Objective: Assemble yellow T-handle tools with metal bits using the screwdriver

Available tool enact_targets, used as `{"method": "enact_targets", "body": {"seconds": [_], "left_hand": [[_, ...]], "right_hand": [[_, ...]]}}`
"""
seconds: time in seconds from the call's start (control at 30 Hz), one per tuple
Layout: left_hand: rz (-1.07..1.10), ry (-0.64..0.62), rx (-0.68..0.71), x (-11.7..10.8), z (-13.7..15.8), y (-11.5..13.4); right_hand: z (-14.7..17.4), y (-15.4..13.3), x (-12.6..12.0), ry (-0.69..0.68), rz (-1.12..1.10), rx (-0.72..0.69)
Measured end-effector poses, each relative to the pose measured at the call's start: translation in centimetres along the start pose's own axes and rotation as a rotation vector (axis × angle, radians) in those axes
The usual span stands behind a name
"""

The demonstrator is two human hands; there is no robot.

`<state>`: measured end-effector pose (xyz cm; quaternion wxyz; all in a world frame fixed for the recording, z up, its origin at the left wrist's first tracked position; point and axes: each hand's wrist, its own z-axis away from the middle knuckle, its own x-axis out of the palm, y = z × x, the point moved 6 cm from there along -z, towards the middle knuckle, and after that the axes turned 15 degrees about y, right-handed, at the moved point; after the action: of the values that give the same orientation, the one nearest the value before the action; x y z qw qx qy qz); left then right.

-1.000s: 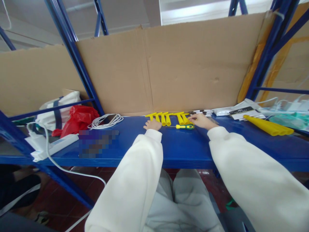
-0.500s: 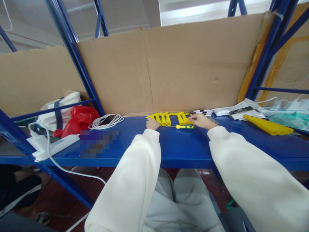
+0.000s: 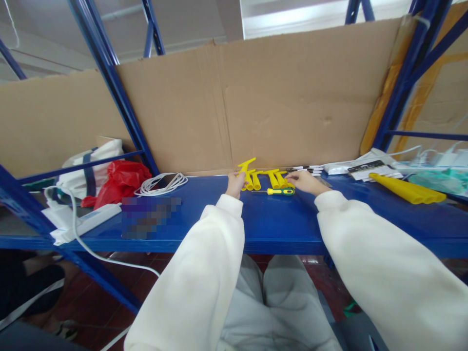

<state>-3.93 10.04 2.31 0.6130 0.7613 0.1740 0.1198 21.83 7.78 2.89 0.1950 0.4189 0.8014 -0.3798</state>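
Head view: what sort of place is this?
Probably a workshop or storeroom: a screwdriver lies on a blue metal rack shelf, with a cardboard panel standing along its back.

Held yellow T-piece (image 3: 247, 164): crossbar raised and tilted, stem partly hidden in the grip.
Middle yellow T-pieces (image 3: 256, 181): two, side by side on the blue shelf (image 3: 281, 224), stems pointing nearward.
Right-hand yellow T-pieces (image 3: 273, 180): lying likewise, stems close together, rightmost end partly covered.

Single head-worn view, facing forward and down, blue shelf (image 3: 281, 222) near
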Motion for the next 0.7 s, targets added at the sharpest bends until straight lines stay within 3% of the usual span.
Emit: {"method": "enact_targets", "body": {"seconds": [0.2, 0.4, 0.57, 0.7], "left_hand": [[0.108, -0.105, -0.133, 0.9, 2.8, 1.2], [-0.04, -0.323, -0.053, 2.5, 5.0, 1.7], [-0.273, -0.323, 0.214, 2.7, 5.3, 1.6], [-0.5, -0.284, 0.482, 2.4, 5.5, 1.9]], "right_hand": [[-0.6, 1.3, 0.5, 0.137, -0.298, 0.23], [-0.9, 2.0, 0.2, 0.2, -0.386, 0.323], [-0.8, 2.1, 0.0, 0.207, -0.354, 0.342], [-0.9, 1.4, 0.2, 0.213, -0.29, 0.252]]}}
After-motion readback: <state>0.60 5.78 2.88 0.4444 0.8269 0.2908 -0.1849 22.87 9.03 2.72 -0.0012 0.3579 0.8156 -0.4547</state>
